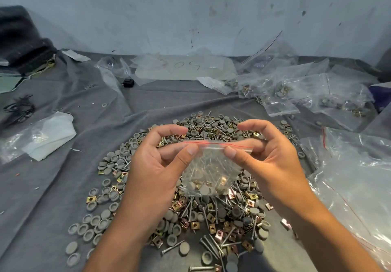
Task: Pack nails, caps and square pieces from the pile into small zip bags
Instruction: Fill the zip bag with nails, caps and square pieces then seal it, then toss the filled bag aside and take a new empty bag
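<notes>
The left hand (152, 166) pinches the small clear zip bag (208, 170) of nails, grey caps and brass squares at its red-lined top; the right hand (268, 157) pinches likewise, above the grey-cloth pile (118, 166).

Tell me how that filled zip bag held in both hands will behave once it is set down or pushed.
The zip bag is thin clear film, so it will likely sag and flop rather than stand. Nails, caps and square pieces bunch at its bottom, so it probably feels bottom-heavy. Nail points might poke through if the left hand or right hand squeezes hard.
</notes>
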The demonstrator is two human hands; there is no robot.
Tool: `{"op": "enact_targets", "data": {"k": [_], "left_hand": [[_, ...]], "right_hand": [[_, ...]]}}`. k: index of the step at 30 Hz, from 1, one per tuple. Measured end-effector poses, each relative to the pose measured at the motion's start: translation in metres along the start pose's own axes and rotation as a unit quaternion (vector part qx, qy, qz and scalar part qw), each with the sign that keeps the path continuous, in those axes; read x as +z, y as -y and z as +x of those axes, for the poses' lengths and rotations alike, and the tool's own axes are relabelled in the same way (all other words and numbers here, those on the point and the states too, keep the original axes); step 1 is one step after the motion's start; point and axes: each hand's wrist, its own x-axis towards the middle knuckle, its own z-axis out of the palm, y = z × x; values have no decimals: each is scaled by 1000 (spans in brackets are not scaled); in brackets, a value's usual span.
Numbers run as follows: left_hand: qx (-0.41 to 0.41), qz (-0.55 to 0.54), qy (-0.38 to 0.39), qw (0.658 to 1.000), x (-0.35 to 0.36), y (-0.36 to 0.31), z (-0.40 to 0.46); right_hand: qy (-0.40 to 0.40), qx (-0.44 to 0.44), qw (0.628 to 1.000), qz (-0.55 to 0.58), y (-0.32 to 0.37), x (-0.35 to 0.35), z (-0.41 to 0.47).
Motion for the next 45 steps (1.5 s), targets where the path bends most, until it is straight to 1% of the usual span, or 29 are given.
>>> {"op": "enact_targets", "data": {"k": [4, 7, 10, 12, 15, 20, 25, 29, 31, 33, 36, 39, 42, 43, 45], "left_hand": [[-13, -43, 2, 999, -2, -1, -1], [-5, -29, -4, 1000, 1, -2, -3], [10, 19, 2, 1000, 7, -1, -3], [27, 59, -16, 998, 9, 1, -4], [30, 89, -26, 995, 5, 1, -6], [-28, 36, 59, 997, -8, -2, 1], [-69, 14, 157, 985, -16, -5, 4], [-64, 37, 183, 980, -19, -5, 5], [-45, 65, 165, 983, -17, -2, 4], [-15, 106, 130, 986, -13, 2, 4], [16, 118, 96, 988, -11, 5, 3], [7, 95, 78, 992, -11, 8, 4], [-8, 51, 12, 999, -12, 11, 6], [-7, 52, -6, 999, -12, 11, 7], [-1, 67, -32, 997, -13, 10, 7]], "right_hand": [[12, 38, 998, 57, 2, -1, 2], [22, 38, 999, 27, -1, 4, -1], [21, 23, 999, 5, -3, 10, -4], [25, 12, 999, -19, -3, 12, -6], [37, 22, 999, -4, 0, 10, -6], [72, 55, 995, 43, 5, 0, 0], [82, 105, 988, 72, 8, -15, 4], [132, 120, 982, 58, 12, -23, 5], [129, 114, 985, 32, 11, -23, 5], [114, 103, 988, -19, 14, -21, 4], [114, 66, 977, -167, 23, -15, 1], [105, 27, 961, -255, 32, -4, 8], [106, 11, 944, -314, 42, 0, 43], [88, 10, 942, -324, 46, -4, 61], [12, 10, 955, -295, 54, -22, 99]]}}
